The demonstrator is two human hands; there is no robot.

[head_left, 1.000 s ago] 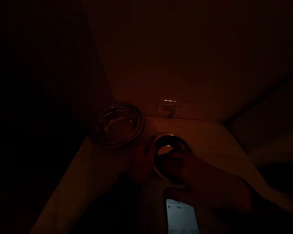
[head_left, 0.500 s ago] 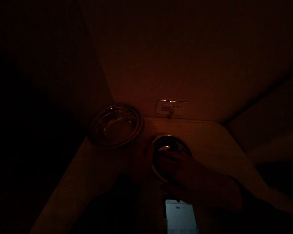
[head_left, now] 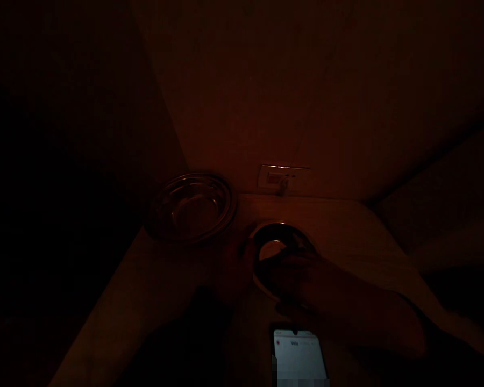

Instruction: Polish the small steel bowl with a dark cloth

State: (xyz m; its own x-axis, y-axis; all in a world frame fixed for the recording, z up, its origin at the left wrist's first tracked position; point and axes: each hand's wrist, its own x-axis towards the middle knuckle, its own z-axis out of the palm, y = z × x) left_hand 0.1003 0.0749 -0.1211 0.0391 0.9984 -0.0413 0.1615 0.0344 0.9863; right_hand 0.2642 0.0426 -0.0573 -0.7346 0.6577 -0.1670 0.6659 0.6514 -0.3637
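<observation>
Found small metal bowl (head_left: pixel 272 249) upright on the tabletop (head_left: pixel 339 226), inward of the far edge. Judge the step in hand as work inside that bowl, with steadying from outside. For the next move, would advise a firm hold at the left side and room for reaching the bottom. Noted right hand (head_left: pixel 296 277) over the near right part of the bowl, with fingers inside the rim; cannot tell, for darkness, whether pinching anything or spread. Noted left hand (head_left: pixel 234 269) along the outer left side, seemingly touching; cannot confirm a grip. Cannot make out any contents. Recorded lit phone (head_left: pixel 300 355) on the near side of the bowl, wider metal basin (head_left: pixel 197 209) at the far left corner, and wall socket (head_left: pixel 276 177) just above the far edge.
</observation>
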